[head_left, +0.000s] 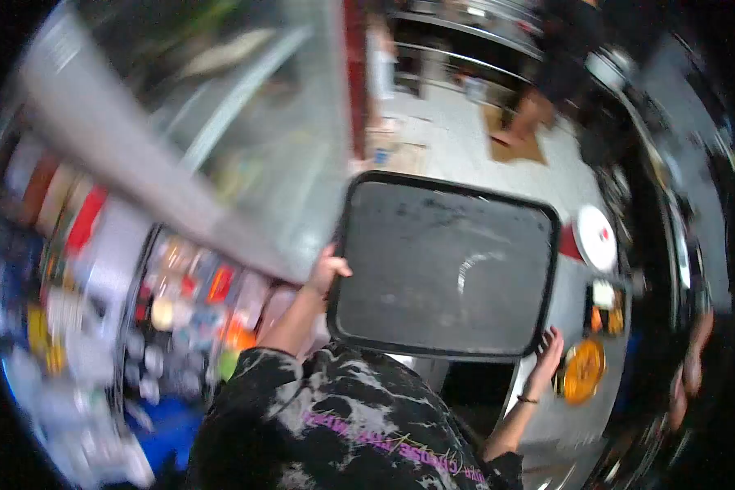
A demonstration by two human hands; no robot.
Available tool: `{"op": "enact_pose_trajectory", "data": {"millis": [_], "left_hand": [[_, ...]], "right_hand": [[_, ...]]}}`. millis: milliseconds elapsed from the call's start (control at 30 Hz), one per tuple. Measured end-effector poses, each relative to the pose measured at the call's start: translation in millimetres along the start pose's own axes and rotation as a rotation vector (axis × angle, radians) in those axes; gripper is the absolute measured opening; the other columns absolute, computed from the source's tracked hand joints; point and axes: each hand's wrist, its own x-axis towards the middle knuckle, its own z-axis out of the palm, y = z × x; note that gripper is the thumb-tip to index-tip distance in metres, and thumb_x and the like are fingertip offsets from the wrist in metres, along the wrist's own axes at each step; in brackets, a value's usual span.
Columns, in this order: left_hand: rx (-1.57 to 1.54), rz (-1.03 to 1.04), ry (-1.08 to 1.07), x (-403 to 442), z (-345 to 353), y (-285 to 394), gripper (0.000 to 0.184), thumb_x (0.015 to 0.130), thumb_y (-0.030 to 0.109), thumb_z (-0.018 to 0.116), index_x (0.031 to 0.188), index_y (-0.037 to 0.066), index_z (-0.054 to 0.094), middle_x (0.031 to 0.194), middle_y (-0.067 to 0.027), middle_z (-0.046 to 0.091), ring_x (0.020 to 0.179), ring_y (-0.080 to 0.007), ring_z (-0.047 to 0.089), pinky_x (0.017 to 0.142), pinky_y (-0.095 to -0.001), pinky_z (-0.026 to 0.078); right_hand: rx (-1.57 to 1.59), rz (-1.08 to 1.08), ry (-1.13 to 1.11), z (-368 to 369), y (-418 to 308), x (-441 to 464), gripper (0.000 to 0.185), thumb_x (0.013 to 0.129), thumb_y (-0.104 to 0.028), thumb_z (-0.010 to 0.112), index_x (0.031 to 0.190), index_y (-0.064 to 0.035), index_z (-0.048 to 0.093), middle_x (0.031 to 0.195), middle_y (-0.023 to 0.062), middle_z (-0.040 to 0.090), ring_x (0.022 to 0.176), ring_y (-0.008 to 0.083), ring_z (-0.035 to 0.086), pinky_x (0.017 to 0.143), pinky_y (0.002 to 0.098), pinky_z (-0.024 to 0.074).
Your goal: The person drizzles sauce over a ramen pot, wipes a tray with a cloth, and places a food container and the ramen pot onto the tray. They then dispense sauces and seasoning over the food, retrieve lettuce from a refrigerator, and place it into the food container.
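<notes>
While the left hand (327,272) is gripping the tray (445,268) at nine o'clock, the right hand (549,357), fingers loosely open, is flanking four o'clock, presumably steadying its broad span before the shirt (359,416).

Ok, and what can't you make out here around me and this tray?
Head view: underside of the tray, and any left hand fingers beneath; the tray hides them.
Head view: whether the right hand touches the rim; too blurred.
Head view: items behind the glass panel; smeared by blur.
Head view: labels on the packages; blurred, small.
Head view: the upper-right co-worker's head; cut off by the top edge.
</notes>
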Motion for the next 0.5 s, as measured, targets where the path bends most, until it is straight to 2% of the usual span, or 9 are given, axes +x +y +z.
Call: {"op": "enact_pose_trajectory", "data": {"millis": [33,100,133,233,300,367,400,433,500], "left_hand": [[-0.008,-0.052,0.084,-25.4,6.0,2.5,0.056,0.057,0.001,0.053,0.112,-0.002,0.045,0.054,-0.0026,0.047,0.049,-0.0146,0.050,0.059,-0.0234,0.044],[0.174,0.201,0.152,-62.3,-10.2,-20.8,0.059,0.056,0.004,0.055,0.114,-0.002,0.045,0.061,-0.0030,0.050,0.051,-0.0153,0.050,0.063,-0.0249,0.045],[0.187,0.213,0.215,-81.9,-22.1,-36.7,0.058,0.056,0.005,0.055,0.113,-0.001,0.046,0.066,-0.0031,0.051,0.053,-0.0150,0.050,0.063,-0.0249,0.045],[0.138,0.199,0.217,-153.6,-57.5,-55.7,0.056,0.056,0.006,0.055,0.111,0.004,0.050,0.076,-0.0036,0.052,0.055,-0.0147,0.049,0.058,-0.0243,0.045],[0.090,-0.044,0.407,-226.2,-47.8,-48.0,0.060,0.052,0.002,0.055,0.113,0.002,0.049,0.083,-0.0072,0.055,0.067,-0.0177,0.053,0.060,-0.0274,0.045],[-0.081,-0.009,0.445,-272.5,-73.8,-70.0,0.062,0.054,0.002,0.054,0.116,0.003,0.048,0.082,-0.0090,0.056,0.065,-0.0187,0.054,0.058,-0.0290,0.046],[-0.076,0.066,0.512,-284.0,-98.9,-98.0,0.063,0.055,0.002,0.054,0.117,0.004,0.046,0.080,-0.0082,0.056,0.063,-0.0183,0.055,0.055,-0.0285,0.046],[-0.070,0.145,0.575,-293.7,-124.1,-119.2,0.063,0.057,0.003,0.054,0.119,0.004,0.045,0.079,-0.0074,0.056,0.062,-0.0179,0.055,0.053,-0.0280,0.046],[-0.149,0.180,0.623,-337.0,-113.7,-105.4,0.067,0.057,0.001,0.051,0.123,0.005,0.042,0.081,-0.0098,0.057,0.066,-0.0202,0.058,0.056,-0.0306,0.048]], "right_hand": [[0.235,0.141,-0.262,-6.6,8.0,11.8,0.044,0.096,-0.035,0.039,0.125,-0.0028,0.046,0.124,0.0138,0.051,0.115,0.0222,0.047,0.098,0.0323,0.0342],[-0.187,-0.026,-0.346,-17.6,47.5,26.1,0.052,0.095,-0.038,0.040,0.131,-0.0003,0.040,0.132,0.0151,0.044,0.122,0.0241,0.041,0.104,0.0329,0.0286],[-0.274,-0.041,-0.439,-9.1,51.3,29.6,0.055,0.095,-0.039,0.040,0.130,0.0025,0.040,0.130,0.0143,0.045,0.119,0.0224,0.043,0.101,0.0328,0.0302],[-0.213,0.175,-0.571,48.8,14.8,1.6,0.060,0.093,-0.040,0.044,0.130,0.0070,0.038,0.131,0.0137,0.043,0.120,0.0211,0.040,0.102,0.0317,0.0276],[-0.297,0.081,-0.709,72.1,28.8,-2.5,0.059,0.093,-0.039,0.045,0.125,0.0104,0.042,0.130,0.0161,0.046,0.119,0.0223,0.042,0.101,0.0302,0.0285],[-0.358,0.139,-0.853,101.3,60.0,-4.7,0.057,0.094,-0.039,0.044,0.121,0.0113,0.045,0.128,0.0192,0.047,0.118,0.0251,0.044,0.101,0.0305,0.0292],[-0.496,-0.007,-0.926,122.2,44.9,-19.8,0.055,0.094,-0.040,0.043,0.118,0.0092,0.049,0.127,0.0218,0.048,0.115,0.0293,0.048,0.097,0.0326,0.0340],[-0.736,-0.116,-1.001,147.4,22.6,-34.8,0.046,0.092,-0.035,0.048,0.114,0.0054,0.053,0.118,0.0218,0.053,0.108,0.0319,0.052,0.091,0.0358,0.0396],[-0.659,-0.565,-1.000,200.0,-6.8,-64.8,0.034,0.089,-0.026,0.054,0.108,0.0025,0.055,0.107,0.0203,0.056,0.101,0.0336,0.053,0.086,0.0386,0.0422]]}}
